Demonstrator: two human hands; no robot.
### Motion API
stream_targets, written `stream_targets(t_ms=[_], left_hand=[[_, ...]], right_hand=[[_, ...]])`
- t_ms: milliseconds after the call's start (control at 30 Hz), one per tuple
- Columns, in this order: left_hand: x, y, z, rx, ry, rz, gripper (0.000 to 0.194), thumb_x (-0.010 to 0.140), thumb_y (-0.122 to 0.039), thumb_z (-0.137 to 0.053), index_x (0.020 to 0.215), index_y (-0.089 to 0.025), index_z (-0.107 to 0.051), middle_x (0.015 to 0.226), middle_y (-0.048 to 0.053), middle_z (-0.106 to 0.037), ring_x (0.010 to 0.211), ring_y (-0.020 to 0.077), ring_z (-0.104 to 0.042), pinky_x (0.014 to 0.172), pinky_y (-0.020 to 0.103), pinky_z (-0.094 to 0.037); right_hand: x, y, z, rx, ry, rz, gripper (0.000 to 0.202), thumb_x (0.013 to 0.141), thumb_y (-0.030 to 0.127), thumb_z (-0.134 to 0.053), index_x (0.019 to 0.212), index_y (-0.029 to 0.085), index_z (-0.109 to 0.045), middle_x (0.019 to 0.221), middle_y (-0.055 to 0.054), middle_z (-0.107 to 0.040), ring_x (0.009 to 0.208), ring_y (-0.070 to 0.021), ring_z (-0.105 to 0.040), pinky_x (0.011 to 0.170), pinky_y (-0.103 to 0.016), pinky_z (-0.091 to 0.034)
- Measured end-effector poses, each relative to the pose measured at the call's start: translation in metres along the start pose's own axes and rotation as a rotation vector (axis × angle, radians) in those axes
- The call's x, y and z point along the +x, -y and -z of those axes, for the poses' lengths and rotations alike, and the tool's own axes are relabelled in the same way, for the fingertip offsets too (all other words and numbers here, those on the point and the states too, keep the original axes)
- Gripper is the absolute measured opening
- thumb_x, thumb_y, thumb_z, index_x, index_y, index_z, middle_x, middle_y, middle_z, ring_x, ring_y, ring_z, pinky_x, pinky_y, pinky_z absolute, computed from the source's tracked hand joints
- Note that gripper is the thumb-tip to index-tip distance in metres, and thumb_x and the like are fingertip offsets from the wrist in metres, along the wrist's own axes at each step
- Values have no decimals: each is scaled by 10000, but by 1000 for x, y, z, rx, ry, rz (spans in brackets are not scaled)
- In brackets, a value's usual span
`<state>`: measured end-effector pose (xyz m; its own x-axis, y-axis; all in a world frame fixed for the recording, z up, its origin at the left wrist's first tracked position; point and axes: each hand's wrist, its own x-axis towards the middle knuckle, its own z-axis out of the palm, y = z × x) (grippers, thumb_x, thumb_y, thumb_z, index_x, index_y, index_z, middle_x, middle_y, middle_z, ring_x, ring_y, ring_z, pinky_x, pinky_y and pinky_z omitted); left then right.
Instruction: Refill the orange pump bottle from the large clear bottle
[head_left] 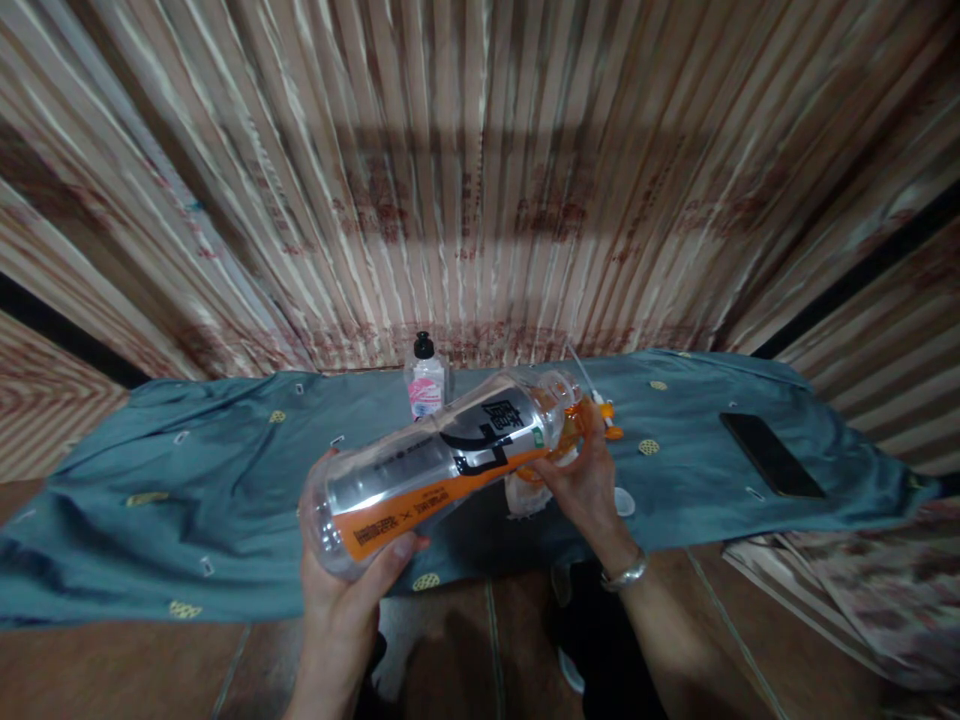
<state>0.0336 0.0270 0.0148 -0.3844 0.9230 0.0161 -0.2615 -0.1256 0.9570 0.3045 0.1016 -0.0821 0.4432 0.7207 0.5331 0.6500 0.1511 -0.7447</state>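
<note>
A large clear bottle (442, 460) with a silver and orange label is held tilted, its base at the left and its neck up at the right. My left hand (352, 580) is wrapped round the base end. Near the neck, my right hand (581, 470) has its fingers closed round a small container of orange liquid (568, 432); the bottle's mouth overlaps it, and whether they touch is unclear. Below them a clear container (526, 495) stands on the cloth, partly hidden. Behind the large bottle stands a clear bottle with a black cap and pink label (427, 385).
A teal cloth (240, 480) covers the table. At the right lies a black phone (771, 455). An orange and white pump top (609, 422) and a small white lid (623, 501) are right of my right hand. Curtains (480, 200) hang behind.
</note>
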Motion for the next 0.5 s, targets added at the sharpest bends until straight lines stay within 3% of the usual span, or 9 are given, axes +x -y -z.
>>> stream_targets(t_ms=[133,500], left_hand=[[7,7,11,33,54,-11,1089,612,-355,-1132,1566,-256,-616,1373,130,-815,908,311,-874,603,352,-744],[10,11,15,19,69,-8,1117,620,-340,-1137,1593,-250,-594,1407,146,-799,905,315,-880,617,375,-758]], right_hand=[[2,2,1,6,0,-23,1144,709,647,-973,1655,161,-551,1560,-262,-749,1438,-482,-736,1177,-685,-652],[1,2,1,-17,18,-54,1143,708,648,-933,1671,188,-522,1603,-252,-715,1472,-485,-715,1183,-676,-637]])
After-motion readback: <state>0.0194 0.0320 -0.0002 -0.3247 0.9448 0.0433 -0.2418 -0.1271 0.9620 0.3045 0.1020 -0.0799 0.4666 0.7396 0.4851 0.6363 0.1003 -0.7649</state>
